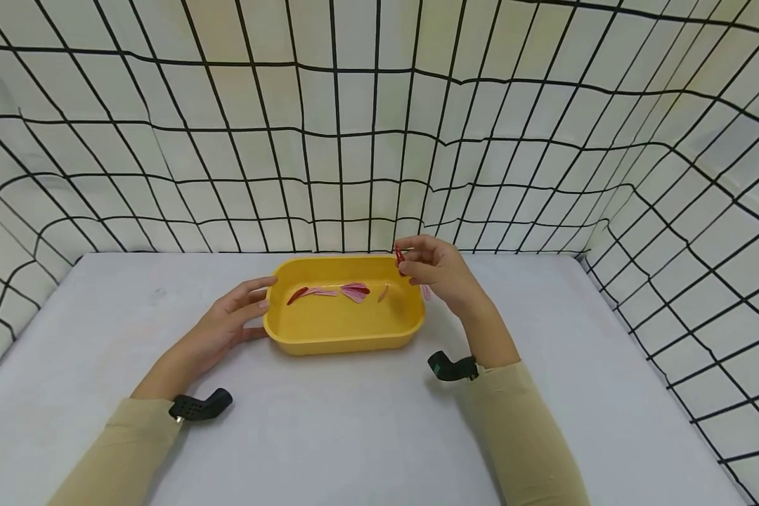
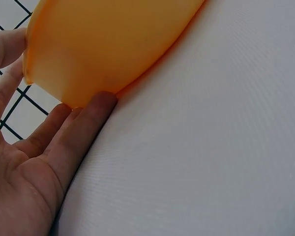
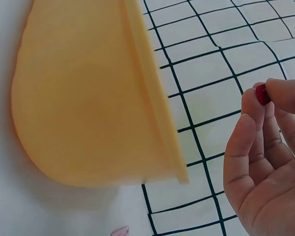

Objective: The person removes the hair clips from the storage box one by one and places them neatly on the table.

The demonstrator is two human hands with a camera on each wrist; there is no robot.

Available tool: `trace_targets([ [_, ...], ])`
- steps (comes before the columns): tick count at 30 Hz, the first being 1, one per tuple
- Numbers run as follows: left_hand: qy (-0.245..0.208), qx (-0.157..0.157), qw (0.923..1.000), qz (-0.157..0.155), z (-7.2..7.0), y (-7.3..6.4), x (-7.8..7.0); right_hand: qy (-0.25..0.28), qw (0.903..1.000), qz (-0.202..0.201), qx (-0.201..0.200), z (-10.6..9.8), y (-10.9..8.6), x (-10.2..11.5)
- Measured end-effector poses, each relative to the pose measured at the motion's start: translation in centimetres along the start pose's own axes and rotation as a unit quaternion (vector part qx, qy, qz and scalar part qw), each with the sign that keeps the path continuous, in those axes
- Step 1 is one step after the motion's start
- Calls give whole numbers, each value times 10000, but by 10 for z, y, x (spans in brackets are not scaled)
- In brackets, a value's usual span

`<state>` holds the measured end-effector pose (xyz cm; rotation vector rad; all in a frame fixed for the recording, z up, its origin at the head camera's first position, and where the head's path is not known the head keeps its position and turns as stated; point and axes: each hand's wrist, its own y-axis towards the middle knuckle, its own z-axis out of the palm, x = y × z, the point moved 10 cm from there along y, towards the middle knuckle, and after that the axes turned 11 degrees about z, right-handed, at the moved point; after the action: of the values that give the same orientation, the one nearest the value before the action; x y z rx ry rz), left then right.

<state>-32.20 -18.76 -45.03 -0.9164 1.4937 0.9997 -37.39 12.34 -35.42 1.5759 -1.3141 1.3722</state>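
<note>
A yellow tray [image 1: 344, 346] with rounded corners rests on the white table. Inside it lie several small slim pieces that look like hair clips: a red one [image 1: 297, 295], pink ones [image 1: 354, 292] and a pale orange one [image 1: 383, 293]. My left hand [image 1: 230, 315] touches the tray's left end from outside, fingers extended along the wall and rim. Above the tray's far right corner, my right hand [image 1: 439, 270] pinches a red hair clip [image 1: 400, 258] between thumb and fingertips; only a bit of it shows in the right wrist view.
Just outside the tray's right end, a pink clip [image 1: 426, 291] lies on the white tabletop [image 1: 329, 429]. A white wall covering with a black grid [image 1: 354, 154] rises behind the table and along both sides.
</note>
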Motion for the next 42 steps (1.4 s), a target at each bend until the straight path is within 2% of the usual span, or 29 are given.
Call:
trace_targets([
  [7, 30, 45, 10000, 0, 2, 1, 1, 121, 9999, -27, -89, -14, -3, 1],
  [18, 145, -48, 9998, -87, -2, -2, 2, 134, 9997, 126, -156, -21, 0, -4],
  [29, 172, -93, 9997, -164, -1, 0, 5, 162, 9987, 167, -461, -32, 3, -9],
  [42, 267, -99, 9994, -177, 0, 1, 2, 457, 9959, 355, -702, -55, 10, -27],
])
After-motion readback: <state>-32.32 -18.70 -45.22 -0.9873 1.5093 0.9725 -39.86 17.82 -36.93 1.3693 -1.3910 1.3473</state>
